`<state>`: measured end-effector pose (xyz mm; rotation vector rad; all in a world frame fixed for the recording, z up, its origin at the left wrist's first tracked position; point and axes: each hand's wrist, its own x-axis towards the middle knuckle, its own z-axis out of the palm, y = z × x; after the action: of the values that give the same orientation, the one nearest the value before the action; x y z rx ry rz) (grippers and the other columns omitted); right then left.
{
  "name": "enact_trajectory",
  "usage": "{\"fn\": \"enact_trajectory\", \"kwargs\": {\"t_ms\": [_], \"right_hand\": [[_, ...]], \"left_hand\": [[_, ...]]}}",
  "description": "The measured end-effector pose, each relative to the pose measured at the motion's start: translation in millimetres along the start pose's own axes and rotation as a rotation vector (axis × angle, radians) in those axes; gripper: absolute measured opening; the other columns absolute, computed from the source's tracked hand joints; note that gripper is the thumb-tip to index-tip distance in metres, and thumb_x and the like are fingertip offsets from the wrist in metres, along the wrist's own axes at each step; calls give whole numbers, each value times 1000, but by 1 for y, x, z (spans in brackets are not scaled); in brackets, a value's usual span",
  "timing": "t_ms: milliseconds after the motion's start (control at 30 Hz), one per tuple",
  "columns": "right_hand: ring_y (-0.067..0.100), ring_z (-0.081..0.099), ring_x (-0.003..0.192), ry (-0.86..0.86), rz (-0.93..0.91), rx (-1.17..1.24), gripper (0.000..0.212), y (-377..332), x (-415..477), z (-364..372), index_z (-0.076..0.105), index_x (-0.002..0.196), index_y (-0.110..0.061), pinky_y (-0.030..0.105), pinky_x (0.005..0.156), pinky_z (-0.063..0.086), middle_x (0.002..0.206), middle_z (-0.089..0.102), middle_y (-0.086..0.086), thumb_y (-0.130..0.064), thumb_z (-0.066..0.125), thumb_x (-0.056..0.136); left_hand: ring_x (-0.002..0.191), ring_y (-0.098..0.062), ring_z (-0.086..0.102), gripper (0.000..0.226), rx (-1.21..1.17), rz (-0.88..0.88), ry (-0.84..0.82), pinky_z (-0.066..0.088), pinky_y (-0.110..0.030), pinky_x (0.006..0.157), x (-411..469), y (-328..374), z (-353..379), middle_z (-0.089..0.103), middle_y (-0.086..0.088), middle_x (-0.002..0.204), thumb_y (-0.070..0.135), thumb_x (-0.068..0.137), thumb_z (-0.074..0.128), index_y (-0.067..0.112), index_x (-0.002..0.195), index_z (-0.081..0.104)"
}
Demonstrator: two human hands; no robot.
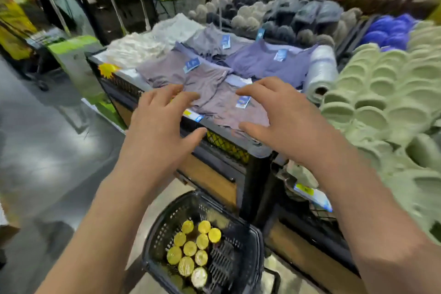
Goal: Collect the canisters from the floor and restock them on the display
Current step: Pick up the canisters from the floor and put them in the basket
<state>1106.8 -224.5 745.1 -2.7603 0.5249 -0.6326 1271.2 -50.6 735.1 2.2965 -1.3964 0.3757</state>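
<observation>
Left of centre, the person's left hand (157, 122) is hovering over the near edge of the display table (259, 150), fingers spread wide and gripping nothing. Below it, at lower centre, the black basket (167, 219) is sitting on the floor against the table's base. The yellow-lidded canisters (191, 248) are standing upright in it, packed toward its left side, likely gathered there for carrying. Right of centre, the right hand (284, 114) is mirroring the left over the folded garments (207, 83), equally splayed and empty; both seem to be readying to clear space. Far right, stacked green dishes (381, 93) are crowding the frame's edge.
</observation>
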Motion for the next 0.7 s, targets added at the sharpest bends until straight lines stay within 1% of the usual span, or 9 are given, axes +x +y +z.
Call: {"fn": "enact_trajectory", "kwargs": {"t_ms": [133, 267, 400, 467, 533, 633, 700], "right_hand": [[26, 54, 117, 103, 70, -97, 56, -12, -18, -88, 56, 137, -28, 48, 93, 50, 126, 56, 2, -39, 75, 86], [24, 53, 122, 173, 197, -214, 59, -36, -49, -150, 56, 139, -27, 45, 99, 47, 132, 57, 3, -40, 75, 85], [21, 49, 126, 214, 340, -328, 61, -60, -82, -186, 50, 142, -33, 45, 100, 48, 136, 53, -2, -44, 74, 86], [20, 48, 128, 221, 422, -384, 61, -70, -103, -200, 48, 144, -33, 44, 100, 48, 139, 51, -3, -45, 71, 88], [18, 46, 131, 228, 505, -438, 62, -78, -128, -212, 48, 144, -35, 42, 102, 47, 142, 49, -6, -47, 70, 88], [19, 47, 130, 238, 621, -493, 61, -87, -169, -231, 46, 143, -38, 43, 102, 47, 141, 47, -8, -50, 70, 88], [18, 46, 130, 238, 695, -517, 62, -94, -199, -245, 45, 144, -39, 43, 103, 46, 143, 45, -9, -51, 69, 89]], "left_hand": [[134, -32, 38, 64, -28, 200, 3, 36, -49, 108, 35, 46, -44, 48, -3, 146, 46, 81, 77, 29, 139, 55], [130, -35, 43, 63, -87, 367, 0, 38, -48, 104, 56, 82, -75, 50, -4, 145, 47, 82, 76, 27, 138, 56], [132, -34, 42, 62, -199, 510, 8, 36, -47, 106, 62, 115, -96, 48, -2, 146, 46, 85, 75, 27, 140, 55], [128, -33, 44, 61, -236, 599, 15, 36, -44, 103, 60, 134, -103, 51, -1, 142, 52, 84, 70, 27, 138, 56], [127, -31, 43, 64, -257, 662, -14, 37, -43, 102, 54, 156, -108, 51, 2, 142, 58, 82, 64, 29, 139, 55], [128, -32, 45, 65, -316, 753, -46, 38, -44, 104, 43, 194, -111, 52, 2, 142, 56, 82, 71, 29, 138, 56], [131, -29, 44, 64, -369, 814, -60, 38, -44, 107, 31, 222, -114, 51, 3, 144, 56, 83, 71, 31, 140, 54]]}}
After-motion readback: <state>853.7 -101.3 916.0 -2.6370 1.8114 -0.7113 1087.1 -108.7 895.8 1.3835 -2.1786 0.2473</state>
